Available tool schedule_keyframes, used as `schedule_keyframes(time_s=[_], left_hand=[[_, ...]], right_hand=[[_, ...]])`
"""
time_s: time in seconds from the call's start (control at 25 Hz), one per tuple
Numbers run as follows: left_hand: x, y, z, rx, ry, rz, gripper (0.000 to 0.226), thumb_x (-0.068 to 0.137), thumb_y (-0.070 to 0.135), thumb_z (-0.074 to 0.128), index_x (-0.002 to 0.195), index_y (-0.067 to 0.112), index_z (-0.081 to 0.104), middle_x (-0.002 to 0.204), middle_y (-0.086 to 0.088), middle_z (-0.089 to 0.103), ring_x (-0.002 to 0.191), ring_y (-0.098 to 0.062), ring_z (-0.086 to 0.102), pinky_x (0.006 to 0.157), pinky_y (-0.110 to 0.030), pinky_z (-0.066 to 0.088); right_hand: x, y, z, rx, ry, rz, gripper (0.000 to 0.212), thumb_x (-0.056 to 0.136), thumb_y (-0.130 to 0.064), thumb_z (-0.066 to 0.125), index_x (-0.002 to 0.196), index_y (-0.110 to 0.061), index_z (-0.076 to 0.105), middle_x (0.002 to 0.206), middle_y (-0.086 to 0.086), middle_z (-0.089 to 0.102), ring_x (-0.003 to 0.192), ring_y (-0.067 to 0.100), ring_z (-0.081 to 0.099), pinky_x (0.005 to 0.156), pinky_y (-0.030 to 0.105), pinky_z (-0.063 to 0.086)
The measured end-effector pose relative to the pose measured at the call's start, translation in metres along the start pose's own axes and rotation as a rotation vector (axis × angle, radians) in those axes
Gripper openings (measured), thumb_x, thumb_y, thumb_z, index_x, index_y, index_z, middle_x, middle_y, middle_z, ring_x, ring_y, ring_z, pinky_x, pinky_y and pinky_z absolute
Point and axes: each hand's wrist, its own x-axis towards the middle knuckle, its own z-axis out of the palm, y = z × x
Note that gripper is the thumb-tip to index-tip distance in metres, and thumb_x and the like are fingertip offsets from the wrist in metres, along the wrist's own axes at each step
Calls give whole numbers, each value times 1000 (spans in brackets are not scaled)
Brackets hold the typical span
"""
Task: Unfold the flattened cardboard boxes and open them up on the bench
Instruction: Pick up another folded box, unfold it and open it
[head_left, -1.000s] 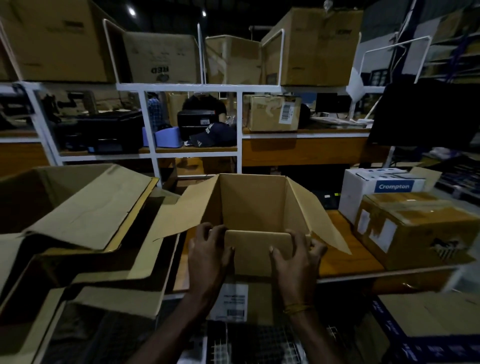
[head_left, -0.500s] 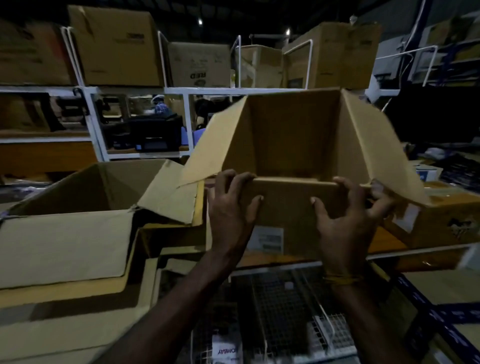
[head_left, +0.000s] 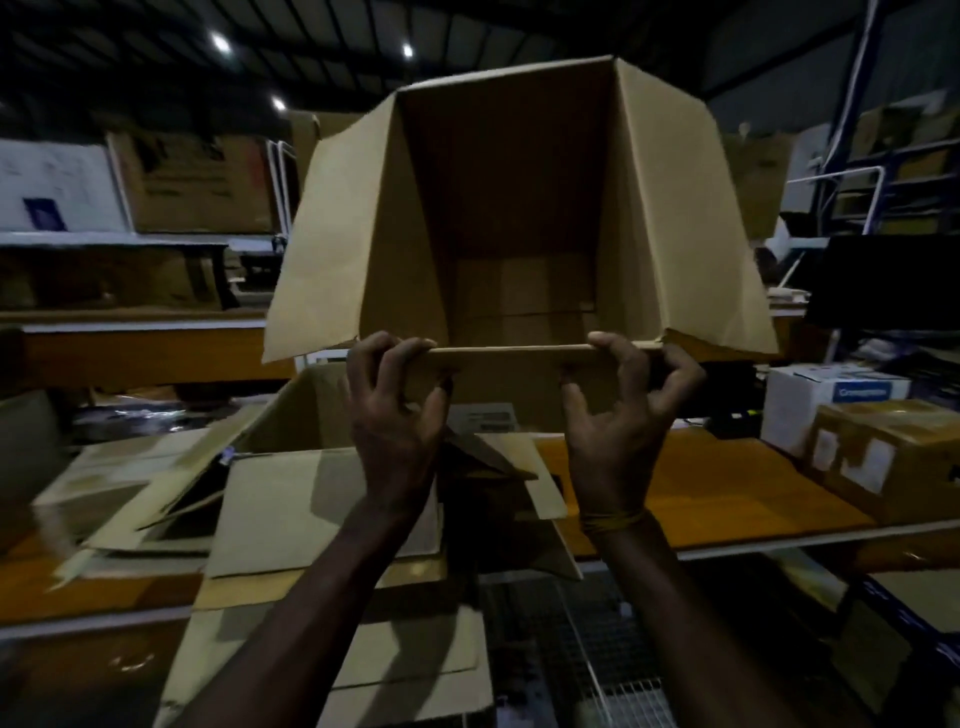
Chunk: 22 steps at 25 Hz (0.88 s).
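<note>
The opened cardboard box (head_left: 519, 218) is held up in the air above the bench (head_left: 727, 483), tipped so that its open mouth faces the camera and its bare brown inside shows down to the closed bottom panels. Its side flaps splay outward to the left and right. The left hand (head_left: 395, 415) grips the near lower edge of the box towards its left corner, thumb over the rim and fingers curled beneath it; the right hand (head_left: 623, 415) grips the same edge near the right corner in the same way, with a yellow thread band (head_left: 615, 519) around its wrist. The hands are apart, with the edge running between them. Below and behind the hands, a second opened box (head_left: 311, 415) sits on the bench with flattened cardboard sheets (head_left: 291, 509) heaped around it at the left. To the right on the bench stand a white carton (head_left: 810, 400) and, just beside it, a brown taped carton (head_left: 893, 457); what either holds cannot be seen. Shelving (head_left: 156, 239) with more cartons fills the dim background.
</note>
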Motion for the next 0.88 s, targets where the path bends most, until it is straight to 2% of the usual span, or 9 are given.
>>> schedule_keyframes(time_s=[0.16,0.28,0.4,0.48,0.64,0.72,0.88], left_hand=[[26,-30,-51,5,103,51,41,79,12,77,117,10,61,127,-8,43,120,-28,47,88,-50,51],[39,-58,-80,67,136,70,40,80,16,72,118,15,58,128,-6,41,119,-29,46,77,-53,55],[37,-85,-104,176,116,54,44,78,10,73,119,14,58,130,-14,43,119,-35,47,74,-50,56],[35,-99,-120,252,105,37,47,77,7,76,119,15,58,129,-17,46,116,-36,47,76,-49,55],[41,-120,-143,391,18,-24,48,77,8,78,121,16,61,128,-14,48,111,-33,46,80,-38,45],[45,-127,-147,432,-54,-72,46,78,11,79,120,18,62,126,-12,49,110,-32,46,82,-35,42],[57,-137,-148,464,-130,-122,44,82,20,77,123,25,62,126,-6,50,109,-30,49,80,-31,38]], right_hand=[[-7,-50,41,85,1,-35,43,73,-7,79,113,-12,67,121,28,41,114,27,45,98,3,32],[-17,-68,73,155,-43,-31,45,72,-4,80,114,-12,67,124,27,40,117,26,45,96,0,32],[-39,-78,105,219,-103,-12,51,72,0,77,117,-18,63,128,20,34,118,14,38,91,-3,33],[-54,-82,123,258,-144,28,54,73,-2,77,119,-25,60,130,9,31,120,15,38,90,-1,36],[-77,-89,151,250,-247,103,51,80,-11,76,121,-33,55,132,9,33,123,19,42,94,23,49],[-85,-89,160,179,-280,125,49,80,-16,77,121,-32,56,132,8,33,123,16,40,96,29,49],[-80,-90,171,116,-376,156,50,81,-21,77,126,-31,56,133,7,32,123,18,42,98,22,41]])
